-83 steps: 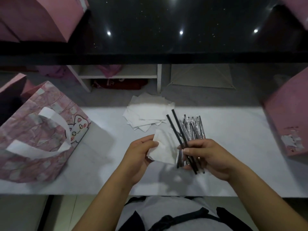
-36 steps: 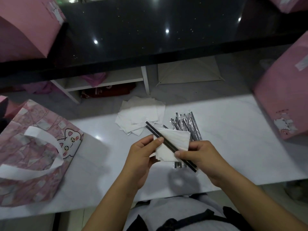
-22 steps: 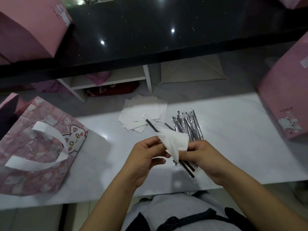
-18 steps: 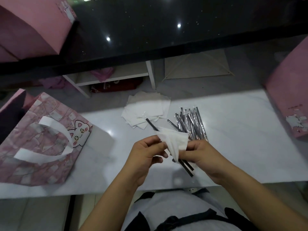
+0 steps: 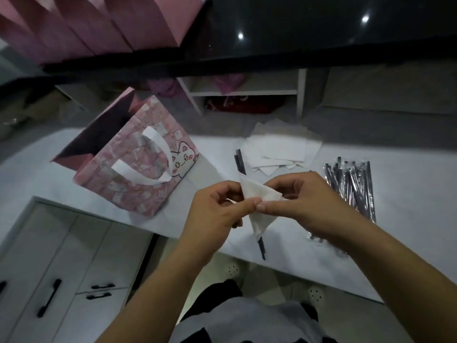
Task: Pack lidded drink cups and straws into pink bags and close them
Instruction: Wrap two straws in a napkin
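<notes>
Head view: left hand [image 5: 215,214] and right hand [image 5: 311,201] both pinch napkin [image 5: 257,194] wrapped round black straws [image 5: 239,163]

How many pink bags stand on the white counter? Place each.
1: the cat-print bag, open, on the white counter left of the left hand. Plain pink bags sit on the black ledge; more may lie off-frame.

White counter [image 5: 415,194] bears a pink cat bag [image 5: 138,174]; napkin stack [image 5: 279,149] beside wrapped straws [image 5: 351,184]
</notes>
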{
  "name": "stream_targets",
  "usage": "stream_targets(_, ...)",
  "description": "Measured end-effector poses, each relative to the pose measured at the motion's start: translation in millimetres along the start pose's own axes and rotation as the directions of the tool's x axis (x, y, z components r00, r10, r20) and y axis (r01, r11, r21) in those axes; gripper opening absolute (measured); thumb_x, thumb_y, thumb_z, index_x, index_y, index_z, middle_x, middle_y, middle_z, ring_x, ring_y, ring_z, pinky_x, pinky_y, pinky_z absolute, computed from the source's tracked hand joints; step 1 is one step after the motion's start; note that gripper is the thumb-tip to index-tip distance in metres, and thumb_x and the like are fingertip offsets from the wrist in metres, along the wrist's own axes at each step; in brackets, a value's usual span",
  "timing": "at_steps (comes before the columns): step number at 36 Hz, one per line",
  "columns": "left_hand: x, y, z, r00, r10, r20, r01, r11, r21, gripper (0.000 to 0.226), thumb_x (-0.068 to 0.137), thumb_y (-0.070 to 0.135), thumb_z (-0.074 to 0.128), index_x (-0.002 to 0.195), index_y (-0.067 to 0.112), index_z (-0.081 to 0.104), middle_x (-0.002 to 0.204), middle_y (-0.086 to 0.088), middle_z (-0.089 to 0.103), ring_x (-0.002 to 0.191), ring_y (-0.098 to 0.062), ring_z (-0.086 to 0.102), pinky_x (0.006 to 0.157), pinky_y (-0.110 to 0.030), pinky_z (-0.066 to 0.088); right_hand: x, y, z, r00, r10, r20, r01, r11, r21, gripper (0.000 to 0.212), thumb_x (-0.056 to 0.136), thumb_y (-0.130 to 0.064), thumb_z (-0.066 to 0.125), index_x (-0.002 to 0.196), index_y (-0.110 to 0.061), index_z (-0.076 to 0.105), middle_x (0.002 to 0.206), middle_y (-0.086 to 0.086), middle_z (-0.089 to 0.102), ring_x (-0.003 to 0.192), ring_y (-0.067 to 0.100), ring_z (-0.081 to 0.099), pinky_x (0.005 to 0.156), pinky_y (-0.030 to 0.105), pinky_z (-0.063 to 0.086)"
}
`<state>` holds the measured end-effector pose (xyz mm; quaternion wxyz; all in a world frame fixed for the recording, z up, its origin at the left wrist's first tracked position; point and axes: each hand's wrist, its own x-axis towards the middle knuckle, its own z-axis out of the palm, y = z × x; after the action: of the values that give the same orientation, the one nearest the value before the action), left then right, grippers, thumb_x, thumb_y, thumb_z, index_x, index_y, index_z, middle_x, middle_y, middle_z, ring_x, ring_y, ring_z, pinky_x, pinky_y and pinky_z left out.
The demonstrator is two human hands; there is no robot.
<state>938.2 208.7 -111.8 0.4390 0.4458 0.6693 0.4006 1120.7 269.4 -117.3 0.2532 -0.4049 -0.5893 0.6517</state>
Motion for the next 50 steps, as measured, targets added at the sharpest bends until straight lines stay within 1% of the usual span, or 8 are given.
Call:
stream_targets(14, 16, 10, -238, 0.967, 0.246, -0.063, -0.253, 0.942, -0.221, 0.031, 0.072, 0.034, 0.081, 0.1, 0.023, 0.074, 0.091, 0.001, 0.075, 0.076, -0.011, 0.07, 0.064, -0.021, 0.056, 116, -126, 184, 0.946, -0.303, 0.117, 0.318, 0.937, -0.145, 0.022, 0.069, -0.029, 0.076, 0.09, -0.021, 0.077, 0.086, 0.004, 0.075, 0.085, 0.024, 0.07, 0.08, 0.04, 0.06)
stream_targets(21, 65, 13, -368, 0.876, 0.467, -0.119, -0.44, 0.876, 0.198, 0.028, 0.079, 0.036, 0.078, 0.105, 0.042, 0.068, 0.1, 0.018, 0.07, 0.095, -0.002, 0.066, 0.075, -0.018, 0.056, 178, -181, 237, 0.877, -0.475, -0.07, 0.463, 0.876, -0.134, 0.016, 0.078, -0.001, 0.074, 0.092, -0.009, 0.074, 0.099, 0.01, 0.071, 0.089, 0.014, 0.068, 0.074, 0.019, 0.053)
stream_targets(25, 116, 8, -379, 0.94, 0.32, 0.117, -0.34, 0.851, 0.401, 0.054, 0.077, 0.037, 0.081, 0.12, 0.053, 0.053, 0.127, 0.016, 0.056, 0.115, -0.005, 0.054, 0.085, -0.022, 0.051, 193, -180, 243, 0.908, -0.403, -0.113, 0.371, 0.9, -0.229, 0.018, 0.082, 0.001, 0.072, 0.086, -0.016, 0.075, 0.081, -0.011, 0.071, 0.074, 0.006, 0.066, 0.067, 0.017, 0.052)
stream_targets(29, 146, 3, -369, 0.924, 0.253, 0.286, -0.358, 0.835, 0.418, 0.079, 0.072, 0.023, 0.08, 0.131, 0.059, 0.041, 0.132, 0.013, 0.052, 0.116, -0.014, 0.056, 0.09, -0.038, 0.056, 193, -170, 244, 0.928, -0.362, -0.09, 0.326, 0.905, -0.272, 0.021, 0.085, 0.008, 0.068, 0.091, -0.011, 0.076, 0.08, 0.005, 0.077, 0.07, 0.023, 0.074, 0.067, 0.026, 0.058)
stream_targets(36, 169, -8, -379, 0.903, 0.336, 0.27, -0.388, 0.906, 0.169, 0.064, 0.076, 0.009, 0.072, 0.122, 0.049, 0.055, 0.113, 0.019, 0.062, 0.093, 0.011, 0.062, 0.067, -0.008, 0.052, 193, -164, 239, 0.94, -0.325, -0.098, 0.29, 0.919, -0.265, 0.023, 0.077, -0.02, 0.077, 0.099, -0.012, 0.078, 0.1, 0.012, 0.077, 0.097, 0.031, 0.073, 0.091, 0.047, 0.058)
stream_targets(40, 178, -12, -393, 0.92, 0.319, 0.229, -0.333, 0.943, 0.024, 0.057, 0.08, -0.005, 0.066, 0.117, 0.039, 0.063, 0.111, 0.011, 0.068, 0.089, -0.003, 0.07, 0.066, -0.021, 0.059, 209, -166, 241, 0.958, -0.279, -0.059, 0.233, 0.885, -0.403, 0.018, 0.081, -0.024, 0.075, 0.099, -0.024, 0.079, 0.097, 0.006, 0.077, 0.096, 0.028, 0.072, 0.09, 0.049, 0.057)
stream_targets(46, 188, -20, -402, 0.932, 0.266, 0.247, -0.244, 0.963, -0.117, 0.053, 0.077, -0.007, 0.069, 0.109, 0.035, 0.069, 0.102, 0.007, 0.074, 0.086, -0.014, 0.075, 0.071, -0.03, 0.062, 255, -166, 252, 0.993, -0.115, -0.001, 0.076, 0.658, -0.749, 0.02, 0.094, -0.02, 0.062, 0.095, -0.032, 0.079, 0.074, -0.02, 0.07, 0.069, -0.005, 0.062, 0.06, 0.011, 0.046)
stream_targets(50, 192, -22, -408, 0.94, 0.233, 0.249, -0.203, 0.969, -0.142, 0.049, 0.067, 0.008, 0.069, 0.106, 0.038, 0.071, 0.098, 0.009, 0.075, 0.088, -0.013, 0.073, 0.068, -0.026, 0.058, 293, -151, 264, 0.999, 0.022, 0.025, 0.013, 0.447, -0.894, 0.028, 0.095, -0.013, 0.052, 0.107, -0.023, 0.075, 0.101, -0.007, 0.074, 0.088, 0.011, 0.067, 0.082, 0.036, 0.056)
